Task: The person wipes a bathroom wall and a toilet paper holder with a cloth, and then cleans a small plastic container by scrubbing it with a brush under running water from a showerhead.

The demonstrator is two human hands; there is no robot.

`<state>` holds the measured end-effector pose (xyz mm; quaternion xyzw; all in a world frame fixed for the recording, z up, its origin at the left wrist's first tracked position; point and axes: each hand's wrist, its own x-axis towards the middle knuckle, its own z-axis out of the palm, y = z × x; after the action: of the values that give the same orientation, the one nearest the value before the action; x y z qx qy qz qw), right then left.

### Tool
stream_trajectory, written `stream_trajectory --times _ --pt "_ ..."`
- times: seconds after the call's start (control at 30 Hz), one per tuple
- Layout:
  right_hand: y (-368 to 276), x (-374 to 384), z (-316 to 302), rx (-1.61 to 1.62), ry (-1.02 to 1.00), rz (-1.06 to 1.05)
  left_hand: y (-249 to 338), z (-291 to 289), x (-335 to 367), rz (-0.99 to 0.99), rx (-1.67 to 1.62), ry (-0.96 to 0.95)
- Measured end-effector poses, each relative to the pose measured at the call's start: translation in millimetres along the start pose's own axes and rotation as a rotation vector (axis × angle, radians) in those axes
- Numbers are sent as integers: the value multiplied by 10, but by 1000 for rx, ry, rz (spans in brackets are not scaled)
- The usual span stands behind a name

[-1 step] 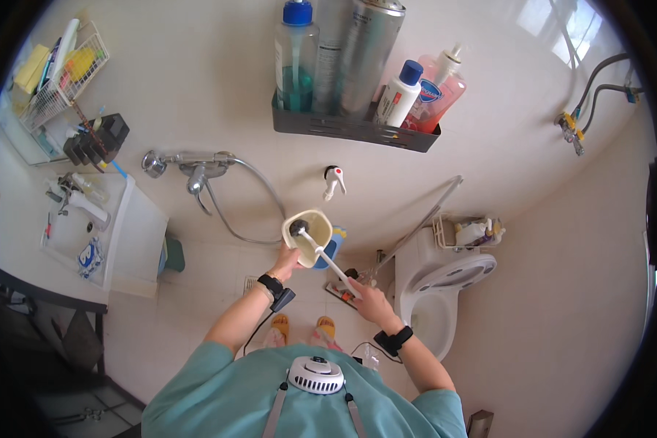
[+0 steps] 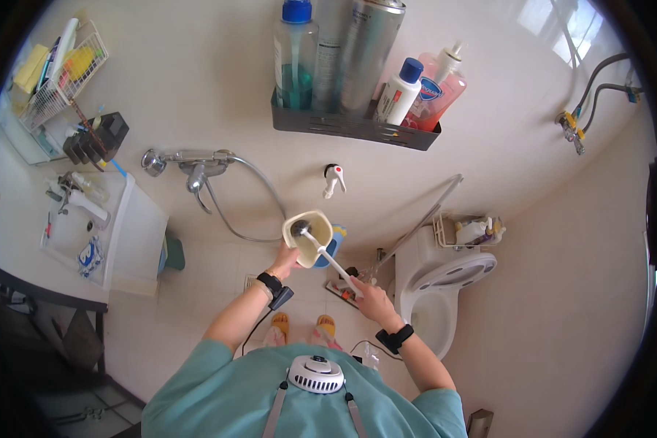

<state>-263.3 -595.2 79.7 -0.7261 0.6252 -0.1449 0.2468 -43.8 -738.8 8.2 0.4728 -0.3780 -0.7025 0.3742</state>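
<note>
My left hand (image 2: 286, 259) grips the side of a cream-coloured, square-mouthed container (image 2: 319, 221), held up with its opening toward me. Inside it rests the dark round head of a toilet brush (image 2: 332, 261), whose white handle slants out over the rim to the lower right. The fingers of my right hand (image 2: 374, 303) are wrapped round the far end of that handle. Just above the container a white tap (image 2: 333, 179) with a red dot juts from the wall. What lies at the bottom of the container is too dark to make out.
A shower mixer (image 2: 201, 168) and its looping hose (image 2: 259, 190) are left of the tap. Above hangs a dark shelf (image 2: 354, 130) of bottles. To the right stands a toilet (image 2: 434, 310), lid raised; at left is a washbasin (image 2: 73, 230). A blue basin (image 2: 330, 250) sits behind the container.
The brush head has shifted very slightly inside the container. Both hands keep their hold and have hardly moved.
</note>
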Motion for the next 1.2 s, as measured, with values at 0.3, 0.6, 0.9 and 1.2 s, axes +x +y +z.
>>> stream_trajectory --times 0.3,0.6,0.9,1.2 --pt "106 -63 522 -95 -60 152 -197 -275 513 -137 488 -37" --pt "229 270 351 -525 -144 163 -147 -530 735 -61 638 -162" --pt "234 983 -359 -1110 112 -300 307 -447 851 -124 819 -220" --pt "378 627 165 -302 -132 -68 626 -558 977 99 432 -105"
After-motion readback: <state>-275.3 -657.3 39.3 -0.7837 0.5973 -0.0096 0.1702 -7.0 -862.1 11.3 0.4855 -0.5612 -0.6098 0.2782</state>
